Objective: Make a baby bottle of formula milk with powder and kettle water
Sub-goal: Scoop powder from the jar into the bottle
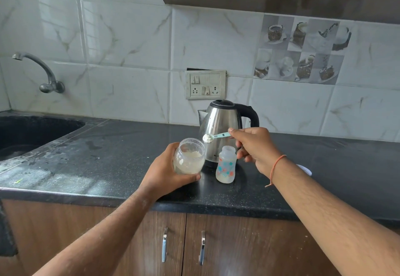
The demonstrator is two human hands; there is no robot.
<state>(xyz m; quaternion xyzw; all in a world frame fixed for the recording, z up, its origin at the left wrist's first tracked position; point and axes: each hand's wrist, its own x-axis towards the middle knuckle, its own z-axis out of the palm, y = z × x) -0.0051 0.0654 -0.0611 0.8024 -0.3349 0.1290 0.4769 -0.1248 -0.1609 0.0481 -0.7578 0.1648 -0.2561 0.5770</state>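
- Nearest, two wood-grain cabinet doors (216, 245) with metal handles sit under the front edge of the dark speckled countertop (108, 163).
- The left hand (166, 174) is curled round a clear plastic jar (189, 156) of pale formula powder, thumb across its base, and holds it raised above the counter, lid off and tilted a little.
- Just beside the jar to the right, the baby bottle (226, 165) stands upright on the counter with its top off (red and blue printed shapes on its side); a little pale content shows at the bottom.
- The right hand (255, 148), a thin orange thread round its wrist, pinches the handle of a small teal scoop (214, 136) between thumb and fingertips.
- The scoop's bowl is heaped with white powder and hangs in the air between the jar's mouth and the bottle's mouth, higher than both.
- Behind the bottle and touching nothing, a steel kettle (223, 128) with black lid and handle stands closed, spout to the left.
- A white rim shows partly behind the right forearm; what it is cannot be told.
- Farther left, a dark sink (32, 133) is set into the counter, with a wall tap (43, 72) above it.
- On the tiled wall behind the kettle is a switch and socket plate (205, 84).
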